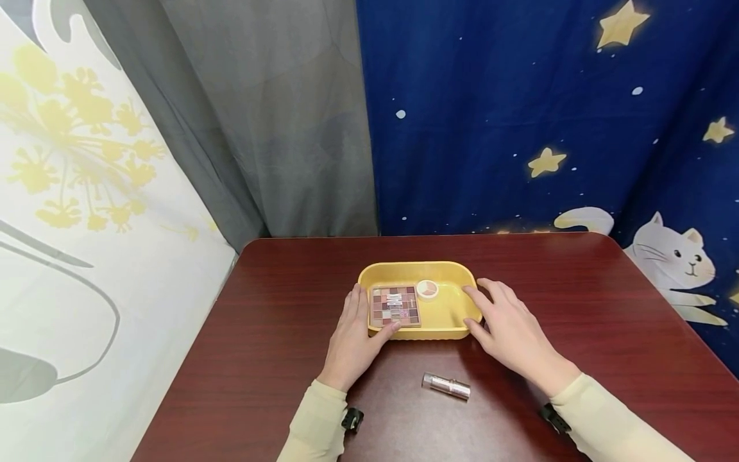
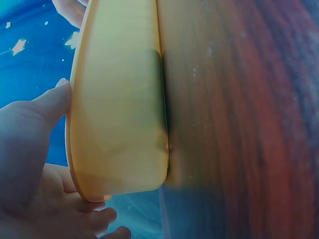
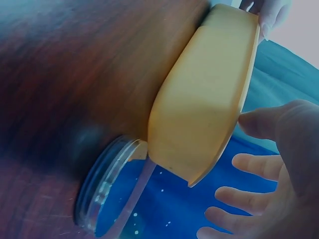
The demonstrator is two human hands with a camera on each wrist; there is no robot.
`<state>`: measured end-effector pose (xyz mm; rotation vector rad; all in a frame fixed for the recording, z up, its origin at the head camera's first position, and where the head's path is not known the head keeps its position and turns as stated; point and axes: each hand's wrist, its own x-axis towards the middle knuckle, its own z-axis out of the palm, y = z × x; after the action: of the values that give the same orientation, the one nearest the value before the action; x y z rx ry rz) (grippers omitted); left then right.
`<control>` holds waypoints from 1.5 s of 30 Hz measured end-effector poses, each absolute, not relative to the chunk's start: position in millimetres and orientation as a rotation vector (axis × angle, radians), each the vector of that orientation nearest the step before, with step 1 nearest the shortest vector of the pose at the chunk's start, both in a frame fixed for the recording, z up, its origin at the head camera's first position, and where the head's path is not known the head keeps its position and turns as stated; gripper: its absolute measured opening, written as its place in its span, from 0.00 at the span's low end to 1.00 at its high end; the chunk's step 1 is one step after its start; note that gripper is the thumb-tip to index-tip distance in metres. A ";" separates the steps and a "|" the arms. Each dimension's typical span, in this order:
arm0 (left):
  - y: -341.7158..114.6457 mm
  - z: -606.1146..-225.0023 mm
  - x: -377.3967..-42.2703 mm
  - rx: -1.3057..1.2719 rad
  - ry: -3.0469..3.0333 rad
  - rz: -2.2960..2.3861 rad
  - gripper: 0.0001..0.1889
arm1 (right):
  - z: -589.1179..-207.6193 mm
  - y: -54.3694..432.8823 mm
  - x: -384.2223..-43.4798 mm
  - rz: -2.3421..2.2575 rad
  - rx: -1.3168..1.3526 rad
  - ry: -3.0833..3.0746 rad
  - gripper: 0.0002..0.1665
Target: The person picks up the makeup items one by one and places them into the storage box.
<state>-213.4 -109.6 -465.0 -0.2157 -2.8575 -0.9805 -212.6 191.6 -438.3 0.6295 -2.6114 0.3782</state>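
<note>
A yellow tray point(image 1: 444, 321) rests on the table between both hands. Inside it lie an eyeshadow palette point(image 1: 395, 307), on the left, and a small round compact point(image 1: 427, 290) beside it. My left hand point(image 1: 352, 340) lies along the tray's left end, fingers extended and thumb touching the front rim. In the left wrist view that thumb point(image 2: 57, 97) meets the tray edge. My right hand point(image 1: 510, 327) is at the tray's right end, its thumb touching the rim and its fingers point(image 3: 254, 196) spread apart. A shiny lipstick tube point(image 1: 446, 386) lies on the table in front of the tray.
The dark red-brown table point(image 1: 288, 359) has a rounded far edge. Behind it hang a grey curtain point(image 1: 300, 128) and a blue curtain point(image 1: 462, 141) with stars and a cat. A white patterned sheet point(image 1: 86, 269) hangs at the left. Each wrist wears a small black device point(image 1: 353, 420).
</note>
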 end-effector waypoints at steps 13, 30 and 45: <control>-110.5 -465.7 -213.2 -0.217 -2.850 -0.985 0.55 | -445.8 203.5 -202.6 0.383 0.565 -2.654 0.37; -110.3 -465.9 -212.8 -0.212 -2.858 -0.979 0.55 | -461.4 214.6 -197.2 0.343 0.596 -2.703 0.46; -111.0 -466.0 -212.8 -0.230 -2.864 -0.956 0.54 | -465.8 216.2 -201.1 0.301 0.545 -2.822 0.36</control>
<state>-212.8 -111.0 -466.0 -0.2300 -2.8640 -0.9556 -201.1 216.2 -465.8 0.5448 -2.8216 0.3014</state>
